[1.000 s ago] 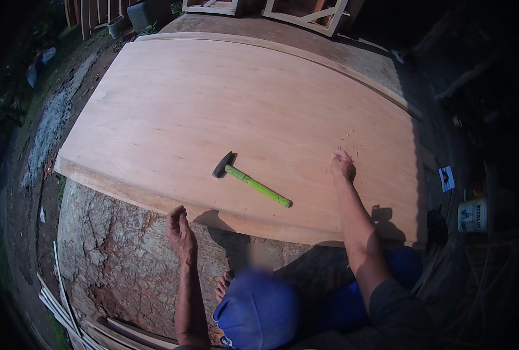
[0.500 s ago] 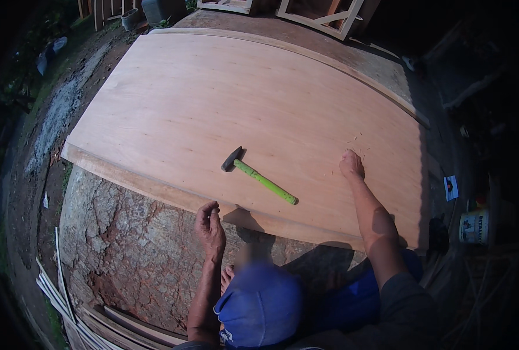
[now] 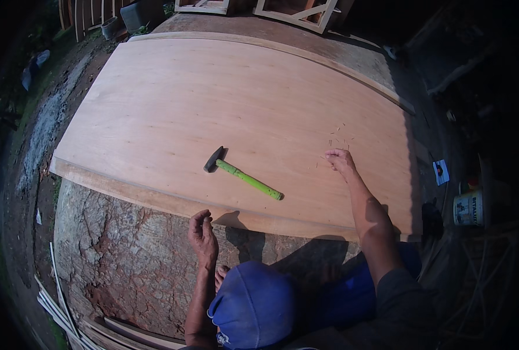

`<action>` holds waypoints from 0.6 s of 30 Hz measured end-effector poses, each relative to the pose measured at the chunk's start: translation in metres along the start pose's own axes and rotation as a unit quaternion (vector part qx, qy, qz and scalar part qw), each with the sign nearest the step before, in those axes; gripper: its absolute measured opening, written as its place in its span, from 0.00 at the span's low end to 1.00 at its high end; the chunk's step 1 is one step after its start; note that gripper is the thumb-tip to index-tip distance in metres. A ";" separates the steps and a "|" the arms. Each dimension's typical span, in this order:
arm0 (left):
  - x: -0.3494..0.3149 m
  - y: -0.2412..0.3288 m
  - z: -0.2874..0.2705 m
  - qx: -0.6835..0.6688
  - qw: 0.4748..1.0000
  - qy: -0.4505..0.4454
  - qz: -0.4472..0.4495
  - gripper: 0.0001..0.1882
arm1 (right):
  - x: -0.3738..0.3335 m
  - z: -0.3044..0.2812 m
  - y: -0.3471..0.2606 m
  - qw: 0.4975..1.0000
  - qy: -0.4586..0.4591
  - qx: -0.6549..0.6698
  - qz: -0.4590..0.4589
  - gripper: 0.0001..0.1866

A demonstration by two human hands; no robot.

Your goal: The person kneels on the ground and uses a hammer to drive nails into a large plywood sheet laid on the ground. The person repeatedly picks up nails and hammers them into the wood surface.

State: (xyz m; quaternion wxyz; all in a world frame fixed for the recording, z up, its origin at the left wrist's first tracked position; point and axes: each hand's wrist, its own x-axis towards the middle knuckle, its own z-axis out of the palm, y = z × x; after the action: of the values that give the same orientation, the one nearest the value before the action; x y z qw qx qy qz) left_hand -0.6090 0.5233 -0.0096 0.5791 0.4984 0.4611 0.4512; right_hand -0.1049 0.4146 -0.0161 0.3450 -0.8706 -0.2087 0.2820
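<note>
A large plywood sheet [image 3: 172,99] lies flat before me. On it rests a hammer [image 3: 247,179] with a dark head and a bright green handle, touched by neither hand. Several small thin nails [image 3: 338,129] are scattered on the sheet's right half. Right beside them is my right hand [image 3: 340,161], its fingertips pinched together low over the wood; anything between them is too small to make out. My left hand [image 3: 203,238] is raised at the sheet's near edge, fingers curled with thumb against them. Whatever it may hold is hidden.
Wooden strips [image 3: 131,178] run along the sheet's near and far edges. Rough rocky ground [image 3: 119,239] lies below. Thin white strips [image 3: 61,309] are at lower left, a white bucket [image 3: 467,209] at right, wooden frames [image 3: 297,16] at the back. A blue cap [image 3: 253,306] shows at the bottom.
My right hand has shifted slightly and its fingers now point left, with more of the nails showing around it. The view has moved a little; the hammer lies as before.
</note>
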 end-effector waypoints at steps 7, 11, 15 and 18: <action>0.003 0.001 0.002 -0.001 1.000 -0.001 -0.006 0.10 | -0.014 0.031 -0.027 0.951 0.076 -0.240 -0.180 0.09; 0.015 0.008 0.026 -0.020 0.999 -0.026 0.014 0.10 | -0.019 0.054 -0.048 0.914 0.104 -0.305 -0.247 0.08; 0.041 0.021 0.047 -0.111 0.992 -0.046 -0.027 0.12 | -0.077 0.148 -0.140 0.972 -0.123 0.020 -0.200 0.07; 0.061 0.029 0.052 -0.178 0.980 -0.044 -0.077 0.13 | -0.139 0.197 -0.187 0.913 -0.291 0.214 -0.190 0.08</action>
State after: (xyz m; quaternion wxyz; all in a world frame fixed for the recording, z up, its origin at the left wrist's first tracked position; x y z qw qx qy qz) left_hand -0.5491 0.5780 0.0179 0.7113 0.3702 0.3843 0.4575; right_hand -0.3663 0.5589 0.0473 0.4944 -0.5992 -0.3960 0.4896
